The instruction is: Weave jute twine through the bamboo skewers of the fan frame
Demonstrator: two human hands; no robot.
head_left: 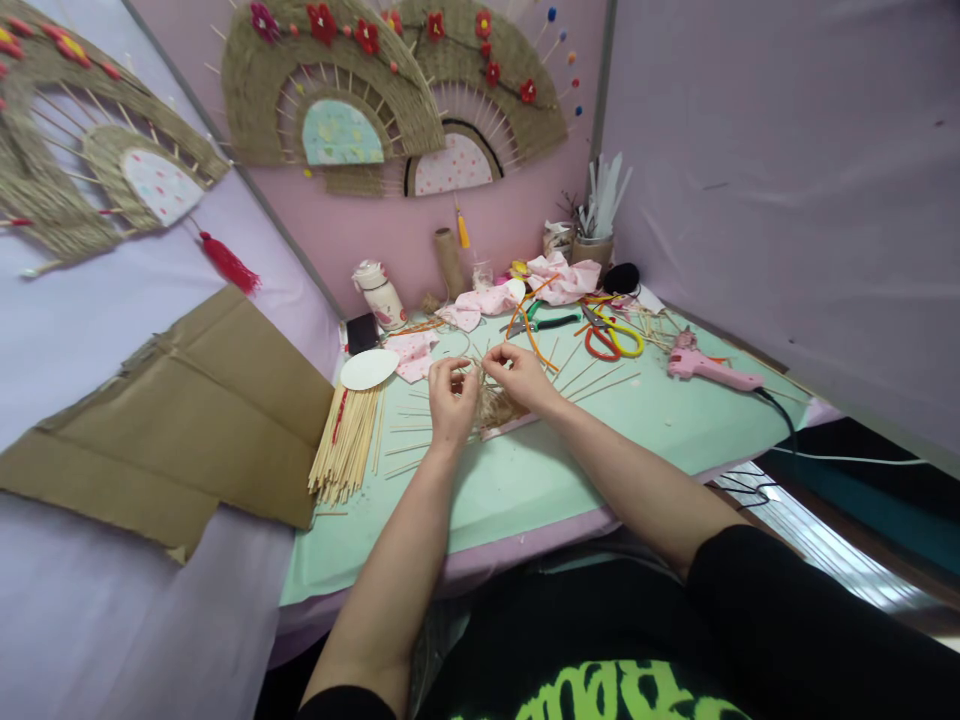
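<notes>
Table: left hand and right hand at woven piece, sticks radiating both sides. Left of it, stick bundle, disc over far end; cardboard farther left. Behind, pliers, then cloths; flask back left. Right, scissors, then glue gun. Back right, strips in pot. Fans on walls.

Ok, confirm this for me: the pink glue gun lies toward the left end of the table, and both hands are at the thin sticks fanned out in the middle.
The side is wrong: the head view shows the pink glue gun toward the right end of the table. The left hand and right hand are indeed at the fanned-out thin sticks.
</notes>
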